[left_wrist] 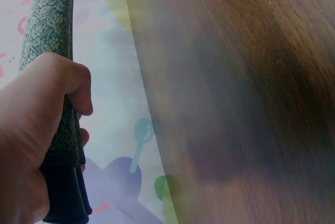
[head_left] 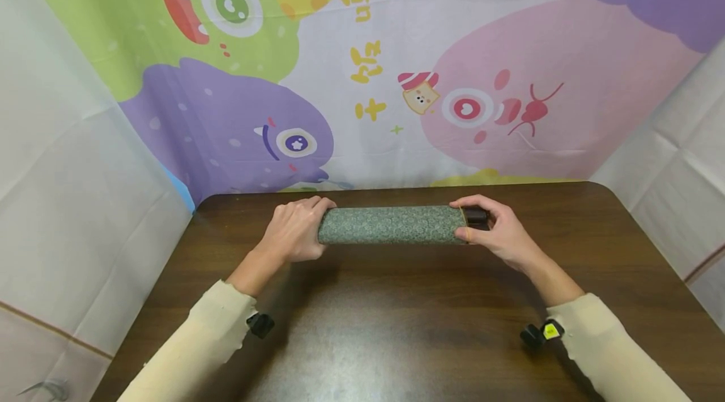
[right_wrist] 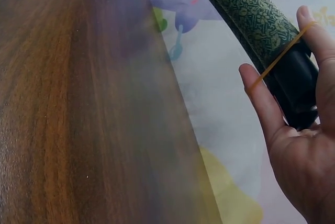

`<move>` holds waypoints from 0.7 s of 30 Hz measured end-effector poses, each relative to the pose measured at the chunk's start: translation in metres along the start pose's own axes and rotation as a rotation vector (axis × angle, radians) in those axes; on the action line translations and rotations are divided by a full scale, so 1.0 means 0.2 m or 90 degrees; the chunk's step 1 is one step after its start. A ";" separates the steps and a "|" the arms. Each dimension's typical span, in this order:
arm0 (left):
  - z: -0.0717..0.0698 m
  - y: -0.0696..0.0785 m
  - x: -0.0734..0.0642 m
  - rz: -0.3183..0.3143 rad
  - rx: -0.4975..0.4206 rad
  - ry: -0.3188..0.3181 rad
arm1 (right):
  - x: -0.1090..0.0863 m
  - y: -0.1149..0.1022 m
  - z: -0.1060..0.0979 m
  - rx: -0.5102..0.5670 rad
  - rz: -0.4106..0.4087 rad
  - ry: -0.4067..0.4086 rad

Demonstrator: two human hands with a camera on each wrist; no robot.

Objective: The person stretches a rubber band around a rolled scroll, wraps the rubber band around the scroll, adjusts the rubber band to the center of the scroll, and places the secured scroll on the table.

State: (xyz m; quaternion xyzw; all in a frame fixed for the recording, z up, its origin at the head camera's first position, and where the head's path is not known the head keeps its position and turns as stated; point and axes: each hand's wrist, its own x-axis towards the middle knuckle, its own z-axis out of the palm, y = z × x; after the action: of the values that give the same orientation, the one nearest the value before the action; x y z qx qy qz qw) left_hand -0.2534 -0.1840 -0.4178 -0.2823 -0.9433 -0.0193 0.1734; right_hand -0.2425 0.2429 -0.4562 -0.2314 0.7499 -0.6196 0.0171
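Note:
A rolled scroll (head_left: 391,226) in green, leaf-patterned covering lies crosswise between both hands, raised over the table. My left hand (head_left: 297,229) grips its left end, thumb across the near side in the left wrist view, where black end knobs (left_wrist: 65,195) stick out below the palm. At the other end, my right hand (head_left: 504,235) has its thumb and a finger spread to either side of the roll. Between these two digits a thin orange rubber band (right_wrist: 282,55) is stretched across the scroll, beside the black knob (right_wrist: 297,80).
The dark brown wooden table (head_left: 385,320) spans the space below the hands. A cloth (head_left: 374,156) with cartoon monsters hangs behind its far edge, and pale fabric walls (head_left: 73,138) stand at both sides. Each sleeve carries a small black wrist camera (head_left: 260,324).

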 end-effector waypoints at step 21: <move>0.00 0.00 0.01 -0.003 -0.005 -0.007 | 0.01 -0.01 0.01 -0.043 0.003 0.001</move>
State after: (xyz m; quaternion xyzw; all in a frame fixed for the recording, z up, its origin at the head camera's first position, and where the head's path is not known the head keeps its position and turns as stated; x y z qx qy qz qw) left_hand -0.2545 -0.1831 -0.4178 -0.2807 -0.9449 -0.0221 0.1667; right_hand -0.2425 0.2409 -0.4549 -0.2295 0.7709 -0.5941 0.0103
